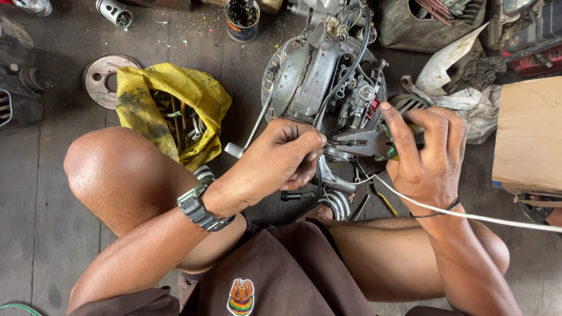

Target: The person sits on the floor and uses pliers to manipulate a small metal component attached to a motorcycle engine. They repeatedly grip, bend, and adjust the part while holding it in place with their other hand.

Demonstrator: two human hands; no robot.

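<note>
Beside the engine [328, 76], our right hand [427, 158] clenches pliers [366, 142], left hand [281, 161] pinches a cable [319, 126]; slipping jaws could fray it.

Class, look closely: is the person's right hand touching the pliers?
Touching. The head view shows the right hand wrapped around the green handles of the pliers, fingers lying across them.

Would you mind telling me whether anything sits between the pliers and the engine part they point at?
Nothing visible does. The right hand holds the pliers, whose tips meet the left hand fingertips directly at the engine; a white cord trails behind.
</note>
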